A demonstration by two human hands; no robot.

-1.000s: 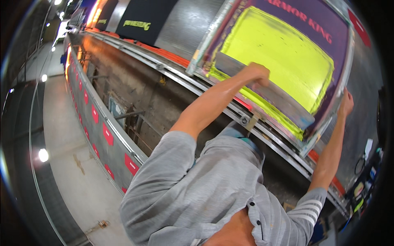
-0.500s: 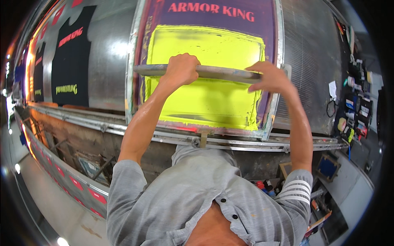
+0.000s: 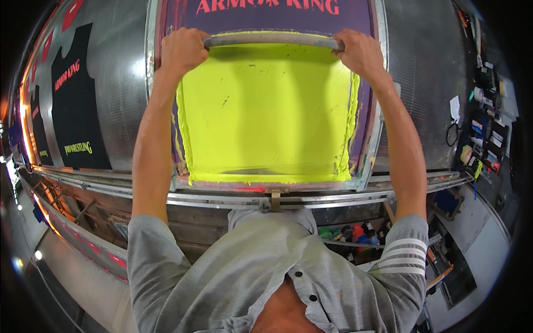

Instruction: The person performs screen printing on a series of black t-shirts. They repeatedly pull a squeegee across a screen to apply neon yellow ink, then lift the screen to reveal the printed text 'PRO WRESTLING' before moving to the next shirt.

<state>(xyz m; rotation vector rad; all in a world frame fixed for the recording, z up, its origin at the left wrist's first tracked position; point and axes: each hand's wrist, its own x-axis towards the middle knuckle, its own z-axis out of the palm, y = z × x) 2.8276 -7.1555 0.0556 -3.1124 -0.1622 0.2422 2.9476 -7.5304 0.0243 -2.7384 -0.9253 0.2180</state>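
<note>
A long squeegee [image 3: 272, 39] lies across the far part of a screen-printing frame [image 3: 373, 150]. My left hand [image 3: 183, 51] is closed round its left end, and my right hand [image 3: 362, 53] grips the right end. Bright yellow ink [image 3: 266, 111] covers the mesh between the squeegee and the near edge, with thicker ridges along both sides. Beyond the squeegee, a purple part of the screen [image 3: 244, 19] carries red lettering. The squeegee's blade is hidden beneath its handle.
Left of the frame, black tank tops [image 3: 78, 105] with red and yellow print lie on the metal table [image 3: 114, 72]. A metal rail [image 3: 222, 201] runs along the near edge. Bottles and small items [image 3: 488, 133] crowd the right side; coloured containers [image 3: 355, 234] stand below the table.
Both hands and the squeegee have moved away from me to the far edge of the ink. My left hand has shifted to the squeegee's left end; my right fingers have closed on it.
</note>
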